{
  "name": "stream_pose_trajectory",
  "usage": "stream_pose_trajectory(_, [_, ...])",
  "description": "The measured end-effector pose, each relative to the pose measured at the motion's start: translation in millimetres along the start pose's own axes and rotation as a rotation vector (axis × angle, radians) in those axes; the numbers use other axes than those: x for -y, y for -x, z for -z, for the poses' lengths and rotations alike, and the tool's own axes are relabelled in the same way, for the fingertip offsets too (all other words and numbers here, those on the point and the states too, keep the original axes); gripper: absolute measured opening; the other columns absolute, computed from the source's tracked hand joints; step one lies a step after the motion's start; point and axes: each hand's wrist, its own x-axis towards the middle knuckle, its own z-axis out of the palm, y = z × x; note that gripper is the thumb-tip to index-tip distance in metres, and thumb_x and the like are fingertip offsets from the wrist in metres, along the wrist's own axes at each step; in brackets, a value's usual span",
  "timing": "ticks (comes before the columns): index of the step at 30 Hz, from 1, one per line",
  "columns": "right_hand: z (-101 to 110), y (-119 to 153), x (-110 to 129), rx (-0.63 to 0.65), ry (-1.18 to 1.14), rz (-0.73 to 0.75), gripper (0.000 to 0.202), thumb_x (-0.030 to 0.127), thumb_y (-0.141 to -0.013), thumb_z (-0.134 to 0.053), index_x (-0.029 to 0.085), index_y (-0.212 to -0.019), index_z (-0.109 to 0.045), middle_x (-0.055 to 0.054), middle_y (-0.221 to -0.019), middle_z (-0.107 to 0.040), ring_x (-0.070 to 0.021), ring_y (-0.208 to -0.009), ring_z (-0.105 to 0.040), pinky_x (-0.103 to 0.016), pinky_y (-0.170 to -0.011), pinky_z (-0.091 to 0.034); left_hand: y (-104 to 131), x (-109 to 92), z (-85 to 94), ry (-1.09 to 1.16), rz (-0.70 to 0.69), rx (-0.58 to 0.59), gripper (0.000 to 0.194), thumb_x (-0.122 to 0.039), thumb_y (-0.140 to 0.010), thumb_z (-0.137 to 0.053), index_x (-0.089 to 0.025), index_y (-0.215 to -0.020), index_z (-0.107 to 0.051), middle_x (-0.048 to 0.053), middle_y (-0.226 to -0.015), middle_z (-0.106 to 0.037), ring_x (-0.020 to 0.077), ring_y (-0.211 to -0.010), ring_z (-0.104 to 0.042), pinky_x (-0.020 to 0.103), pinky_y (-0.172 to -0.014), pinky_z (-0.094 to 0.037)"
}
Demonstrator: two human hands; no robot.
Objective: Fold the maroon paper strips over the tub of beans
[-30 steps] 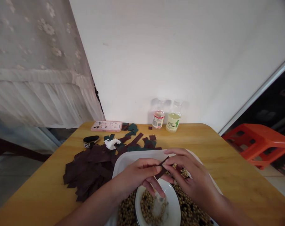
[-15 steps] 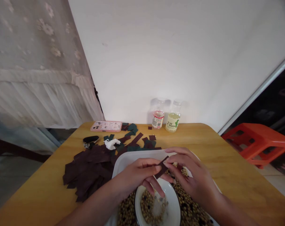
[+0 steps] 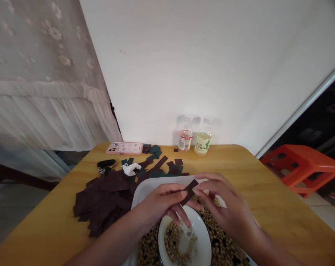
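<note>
My left hand [image 3: 170, 201] pinches a dark brown strip [image 3: 189, 192] between thumb and fingers, above a white bowl [image 3: 202, 236]. At the strip's right edge, the thumb and fingertips of my right hand [image 3: 220, 195] are pressed together; what they hold, if anything, is too small to make out. Small tan beads [image 3: 174, 244] and a few dark ones lie in the bowl. Around it, many more beads [image 3: 223, 247] fill a white tray [image 3: 141, 192]. A heap of dark brown strips [image 3: 106, 199] lies left of the tray.
Dark green pieces [image 3: 155, 150], crumpled white tissue [image 3: 131, 169], a pink phone [image 3: 124, 148] and a black item with metal parts [image 3: 106, 163] lie on the wooden table [image 3: 256, 184]. Two bottles [image 3: 185, 139] [image 3: 203, 142] stand by the wall. An orange stool [image 3: 308, 162] is at right.
The brown strip has turned slightly in my left hand and shows more of its flat face. Both hands stay close together over the bowl.
</note>
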Motion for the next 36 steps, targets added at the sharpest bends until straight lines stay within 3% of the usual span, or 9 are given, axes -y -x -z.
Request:
stream_pose_trajectory(7, [-0.8, 1.5, 0.1, -0.029, -0.022, -0.008, 0.014, 0.008, -0.081, -0.052, 0.020, -0.086, -0.056, -0.007, -0.094, -0.062, -0.0175, -0.090, -0.061, -0.024, -0.061, -0.053, 0.2, 1.2, 0.5, 0.009, 0.008, -0.001, 0.034, -0.038, -0.081, -0.055, -0.015, -0.105, -0.061, 0.011, -0.092, -0.069, 0.0098, -0.053, -0.064, 0.013, -0.043, -0.042])
stream_pose_trajectory(14, [-0.4, 0.4, 0.6, -0.036, -0.013, -0.030, 0.014, 0.009, -0.081, -0.052, 0.021, -0.086, -0.056, -0.008, -0.094, -0.062, -0.0177, -0.089, -0.061, -0.025, -0.061, -0.053, 0.4, 1.3, 0.3, 0.057, 0.002, 0.012, 0.032, -0.034, -0.082, -0.054, -0.014, -0.107, -0.060, 0.011, -0.088, -0.069, 0.0093, -0.051, -0.063, 0.013, -0.045, -0.045])
stream_pose_trajectory(18, [0.0, -0.1, 1.7, 0.001, -0.015, 0.031, 0.015, 0.009, -0.081, -0.051, 0.022, -0.084, -0.057, -0.007, -0.091, -0.063, -0.0180, -0.088, -0.062, -0.027, -0.067, -0.054, 0.5, 0.4, -0.2, 0.076, 0.015, -0.003, 0.031, -0.034, -0.080, -0.057, -0.013, -0.102, -0.062, 0.011, -0.085, -0.070, 0.0107, -0.052, -0.064, 0.014, -0.045, -0.046])
stream_pose_trajectory(22, [0.4, 0.3, 2.3, -0.023, -0.018, -0.005, 0.015, 0.008, -0.081, -0.050, 0.021, -0.084, -0.057, -0.007, -0.092, -0.063, -0.0182, -0.088, -0.062, -0.023, -0.058, -0.053, 1.1, 1.3, 0.1, 0.084, 0.036, 0.016, 0.030, -0.033, -0.080, -0.057, -0.014, -0.103, -0.061, 0.010, -0.084, -0.070, 0.0112, -0.053, -0.064, 0.014, -0.047, -0.048])
stream_pose_trajectory(27, [1.2, 1.1, 1.0, -0.009, 0.001, 0.033, 0.016, 0.007, -0.081, -0.050, 0.022, -0.085, -0.056, -0.007, -0.093, -0.062, -0.0175, -0.089, -0.061, -0.028, -0.070, -0.053, 2.0, 1.8, -0.1, 0.087, 0.041, 0.071, 0.025, -0.031, -0.083, -0.054, -0.014, -0.099, -0.063, 0.009, -0.080, -0.070, 0.0111, -0.055, -0.065, 0.015, -0.050, -0.050])
stream_pose_trajectory(36, [1.4, -0.4, 3.0, -0.010, -0.022, 0.020, 0.017, 0.006, -0.081, -0.050, 0.022, -0.085, -0.054, -0.006, -0.092, -0.061, -0.0172, -0.088, -0.061, -0.027, -0.068, -0.054, 2.1, -0.2, -1.7, 0.071, 0.059, 0.084, 0.028, -0.030, -0.084, -0.052, -0.014, -0.105, -0.061, 0.008, -0.081, -0.070, 0.0112, -0.058, -0.066, 0.015, -0.052, -0.050])
